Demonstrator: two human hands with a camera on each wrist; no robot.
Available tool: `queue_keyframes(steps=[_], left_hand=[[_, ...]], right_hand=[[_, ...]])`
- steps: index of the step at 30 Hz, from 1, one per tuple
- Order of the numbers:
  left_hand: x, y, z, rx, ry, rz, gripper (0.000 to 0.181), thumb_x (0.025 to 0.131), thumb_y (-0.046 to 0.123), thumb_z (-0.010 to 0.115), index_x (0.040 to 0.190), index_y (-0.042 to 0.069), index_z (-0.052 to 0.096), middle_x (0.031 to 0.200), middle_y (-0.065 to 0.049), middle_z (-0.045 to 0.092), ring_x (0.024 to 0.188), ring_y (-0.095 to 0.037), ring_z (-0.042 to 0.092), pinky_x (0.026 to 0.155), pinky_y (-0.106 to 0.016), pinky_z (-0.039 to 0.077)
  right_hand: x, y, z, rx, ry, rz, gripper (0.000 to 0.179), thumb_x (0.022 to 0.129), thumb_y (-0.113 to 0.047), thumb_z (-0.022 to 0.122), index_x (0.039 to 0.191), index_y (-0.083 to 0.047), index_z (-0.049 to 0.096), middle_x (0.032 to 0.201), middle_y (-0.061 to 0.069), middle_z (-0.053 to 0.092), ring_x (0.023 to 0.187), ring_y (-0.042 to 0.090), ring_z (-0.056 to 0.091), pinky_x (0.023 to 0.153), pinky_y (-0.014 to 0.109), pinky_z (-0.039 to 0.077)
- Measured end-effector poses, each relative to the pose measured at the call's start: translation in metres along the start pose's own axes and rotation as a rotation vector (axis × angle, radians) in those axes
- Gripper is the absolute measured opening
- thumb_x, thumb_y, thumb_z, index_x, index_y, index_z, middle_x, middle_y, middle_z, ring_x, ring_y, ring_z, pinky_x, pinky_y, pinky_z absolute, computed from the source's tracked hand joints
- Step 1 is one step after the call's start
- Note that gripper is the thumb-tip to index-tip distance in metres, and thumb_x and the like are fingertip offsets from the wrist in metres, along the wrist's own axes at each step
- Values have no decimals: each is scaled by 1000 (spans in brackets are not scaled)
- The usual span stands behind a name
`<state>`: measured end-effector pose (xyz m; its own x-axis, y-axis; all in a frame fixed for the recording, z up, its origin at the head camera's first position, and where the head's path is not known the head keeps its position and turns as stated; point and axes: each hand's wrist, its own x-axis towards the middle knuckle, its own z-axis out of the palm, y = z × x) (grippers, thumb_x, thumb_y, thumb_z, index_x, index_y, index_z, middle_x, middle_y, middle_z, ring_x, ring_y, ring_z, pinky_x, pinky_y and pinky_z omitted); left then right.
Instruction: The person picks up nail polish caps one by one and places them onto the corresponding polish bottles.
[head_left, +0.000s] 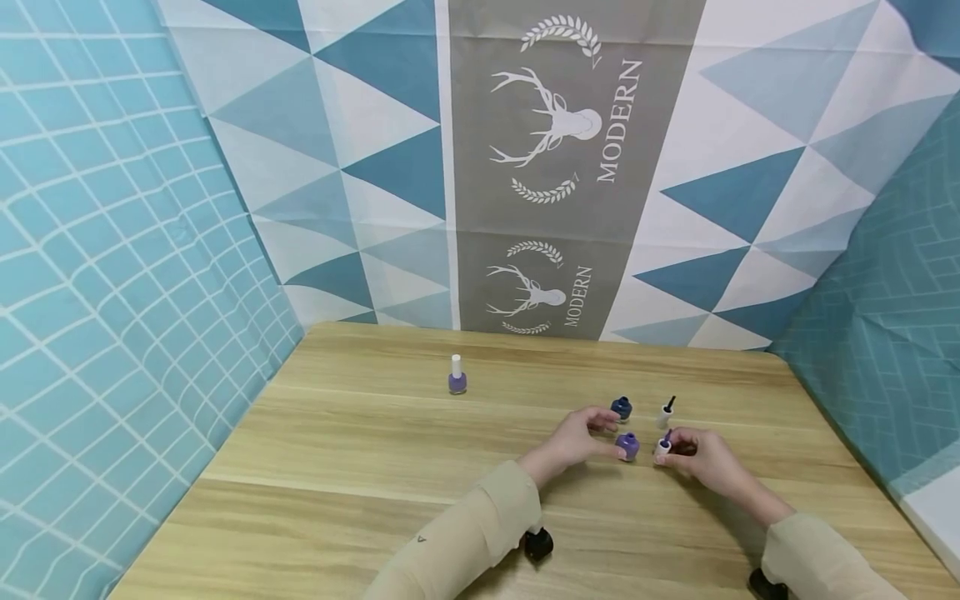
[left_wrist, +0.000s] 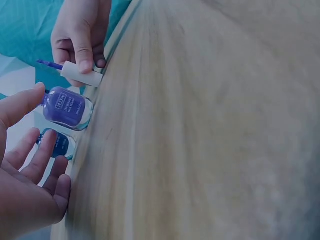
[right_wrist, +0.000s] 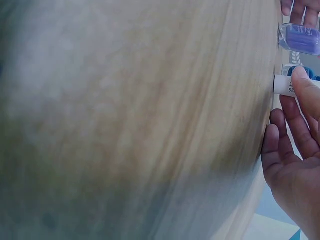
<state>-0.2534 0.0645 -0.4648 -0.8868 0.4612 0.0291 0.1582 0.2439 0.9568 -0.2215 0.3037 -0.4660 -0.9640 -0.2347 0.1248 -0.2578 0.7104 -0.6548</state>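
Observation:
An uncapped purple nail polish bottle [head_left: 627, 447] stands upright on the table, its label showing in the left wrist view. My left hand [head_left: 579, 438] is beside it, thumb tip right at the bottle's neck and fingers spread loosely. Just behind, near those fingers, stands an uncapped dark blue nail polish bottle [head_left: 621, 407]. To the right, my right hand [head_left: 703, 457] pinches a white nail polish cap [left_wrist: 82, 74] between thumb and fingers. Its purple brush [left_wrist: 50, 64] points up, with the cap's flat end at the tabletop.
A second white cap [head_left: 664, 415] stands behind the right hand with its dark brush upward. Farther left is a capped purple nail polish bottle [head_left: 457, 377]. The wooden table [head_left: 337, 433] meets a patterned cloth backdrop [head_left: 390, 192] at its far edge.

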Motion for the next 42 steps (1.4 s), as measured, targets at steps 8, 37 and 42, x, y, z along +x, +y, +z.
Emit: queue_keyframes(steps=[8, 37, 42], left_hand=[[5, -1, 6, 50, -24, -10, 50, 70, 9, 82, 117, 11, 64, 100, 7, 67, 96, -7, 57, 90, -22, 43], [1, 1, 19, 166, 132, -15, 26, 68, 6, 83, 92, 12, 74, 85, 6, 68, 76, -1, 55, 68, -15, 44], [0, 3, 17, 160, 128, -30, 25, 68, 5, 83, 90, 11, 74, 81, 7, 67, 72, 0, 53, 65, -15, 43]], right_hand=[[1, -1, -2, -18, -3, -14, 15, 80, -21, 75, 84, -11, 66, 79, -1, 64, 66, 1, 51, 58, 21, 45], [1, 0, -1, -12, -30, 10, 19, 78, -25, 77, 85, -11, 66, 84, -1, 65, 74, 1, 56, 63, 22, 49], [3, -4, -6, 1, -71, 12, 18, 80, -26, 75, 86, -12, 66, 86, 0, 66, 79, 3, 59, 67, 23, 51]])
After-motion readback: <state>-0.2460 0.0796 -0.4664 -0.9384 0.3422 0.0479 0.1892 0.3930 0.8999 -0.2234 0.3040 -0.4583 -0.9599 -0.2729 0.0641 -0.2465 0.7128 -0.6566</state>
